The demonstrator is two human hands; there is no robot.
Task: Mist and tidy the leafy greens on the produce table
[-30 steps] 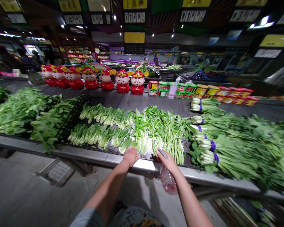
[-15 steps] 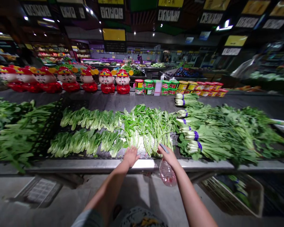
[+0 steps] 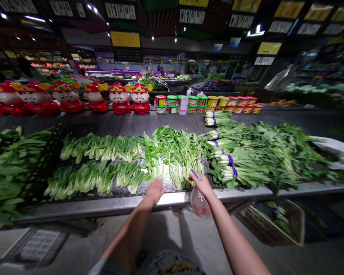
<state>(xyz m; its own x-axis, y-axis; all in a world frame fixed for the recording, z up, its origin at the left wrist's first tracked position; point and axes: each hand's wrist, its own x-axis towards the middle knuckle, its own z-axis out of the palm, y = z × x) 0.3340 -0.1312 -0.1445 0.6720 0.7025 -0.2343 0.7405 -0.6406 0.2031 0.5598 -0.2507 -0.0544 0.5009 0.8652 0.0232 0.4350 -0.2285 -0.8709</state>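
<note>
My right hand [image 3: 201, 184] is closed around the neck of a clear, pinkish spray bottle [image 3: 200, 204], whose grey head shows above my fingers. The bottle hangs in front of the shelf's metal edge. My left hand [image 3: 155, 191] lies palm down with fingers spread, over that front edge [image 3: 177, 198], near the stem ends of the long-stemmed leafy greens [image 3: 174, 152]. Two rows of small bok choy [image 3: 88, 177] lie to the left of these greens. On the right are bunches of greens [image 3: 246, 170] bound with purple bands, their pale stems pointing left.
Red-hatted figure jars [image 3: 120, 98] and stacked small tubs [image 3: 193, 104] line the back of the shelf. A black divider [image 3: 41, 168] stands at left. Below are a crate [image 3: 275, 223] with vegetables at right and a grey basket [image 3: 36, 246] at left. Price signs [image 3: 192, 13] hang overhead.
My view has turned slightly right, so the shelf appears shifted left. My left hand's fingers look more spread. The spray bottle remains in my right hand, its body a little higher in view.
</note>
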